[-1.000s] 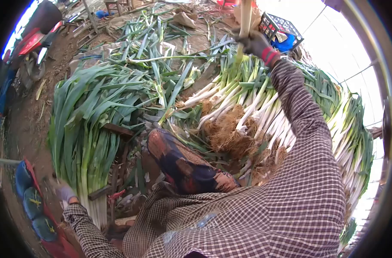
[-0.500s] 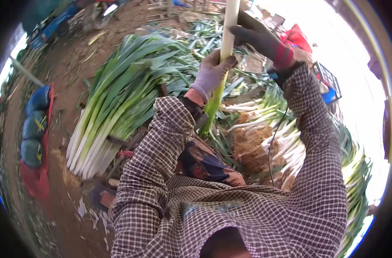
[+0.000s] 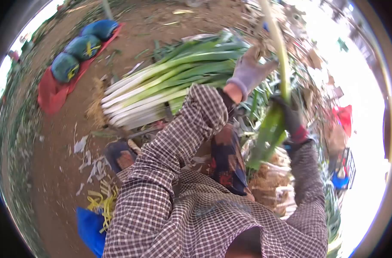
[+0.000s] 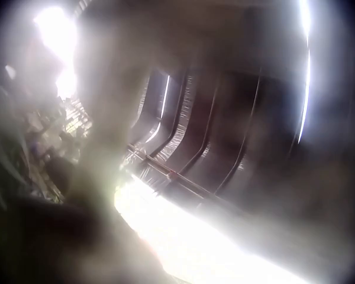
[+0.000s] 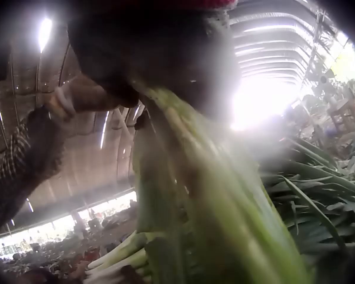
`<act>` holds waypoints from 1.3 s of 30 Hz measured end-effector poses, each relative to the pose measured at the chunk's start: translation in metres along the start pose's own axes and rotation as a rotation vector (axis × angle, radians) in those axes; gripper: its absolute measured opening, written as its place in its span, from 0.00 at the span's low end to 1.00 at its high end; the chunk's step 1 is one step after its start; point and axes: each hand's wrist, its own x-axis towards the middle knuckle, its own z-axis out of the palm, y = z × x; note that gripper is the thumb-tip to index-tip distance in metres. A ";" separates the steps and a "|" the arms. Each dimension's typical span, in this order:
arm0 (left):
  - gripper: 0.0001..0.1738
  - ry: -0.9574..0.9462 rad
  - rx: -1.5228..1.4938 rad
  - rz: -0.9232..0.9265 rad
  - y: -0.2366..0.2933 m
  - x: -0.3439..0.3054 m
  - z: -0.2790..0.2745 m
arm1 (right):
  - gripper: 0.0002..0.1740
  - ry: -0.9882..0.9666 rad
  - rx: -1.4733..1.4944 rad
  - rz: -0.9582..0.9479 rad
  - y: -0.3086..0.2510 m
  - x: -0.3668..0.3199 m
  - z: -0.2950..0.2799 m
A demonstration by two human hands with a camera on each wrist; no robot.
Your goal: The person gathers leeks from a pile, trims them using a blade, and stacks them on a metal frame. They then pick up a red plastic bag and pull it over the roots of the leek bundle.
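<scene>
In the head view a leek [image 3: 282,56] is held up with its pale stem at the top and its green leaves hanging down. My right hand [image 3: 288,116], in a dark glove with a red cuff, grips it where the leaves begin. Broad leek leaves fill the middle of the right wrist view below that glove. My left hand [image 3: 250,73], in a pale lilac glove, is beside the stem with its fingers spread and the thumb pointing at it. Behind the left forearm lies a pile of trimmed leeks [image 3: 161,84], white ends to the left.
Rooty leeks [image 3: 271,185] lie by my right knee. Tied green bundles [image 3: 82,47] rest on red netting [image 3: 54,92] at the upper left. Yellow ties [image 3: 103,200] and a blue bag [image 3: 90,230] are at the lower left. A black crate [image 3: 348,165] stands at the right.
My left hand came up from the leek pile, gripped the raised leek, then let go. My right hand now grips lower, at the leaves. The head view has turned left.
</scene>
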 end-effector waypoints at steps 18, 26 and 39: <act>0.10 0.543 1.320 0.079 -0.196 -0.088 -0.326 | 0.34 -0.507 -1.258 -0.931 -0.033 0.269 0.255; 0.08 0.627 1.200 0.103 -0.188 -0.081 -0.327 | 0.32 -0.993 -1.021 -0.736 0.053 0.251 0.345; 0.11 0.544 1.120 0.039 -0.181 -0.065 -0.377 | 0.26 -0.999 -1.268 -0.432 0.065 0.238 0.362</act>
